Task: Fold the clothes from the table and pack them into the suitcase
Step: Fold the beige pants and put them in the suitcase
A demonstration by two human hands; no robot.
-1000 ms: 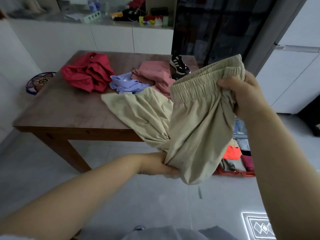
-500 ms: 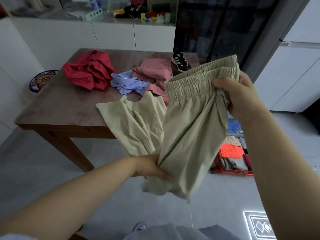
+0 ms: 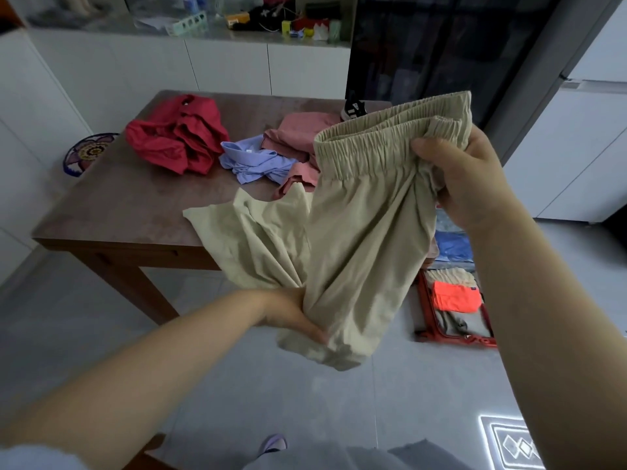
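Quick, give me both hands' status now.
Left hand: closed, gripping the beige trousers low down.
Right hand: closed, holding their waistband.

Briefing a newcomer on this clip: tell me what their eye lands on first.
The beige trousers, held up mid-frame: the right hand grips the waistband, the left hand bunches the fabric lower down. Behind them, a red garment, a blue shirt and a pink garment lie crumpled on the wooden table. An open red suitcase sits on the floor at right.
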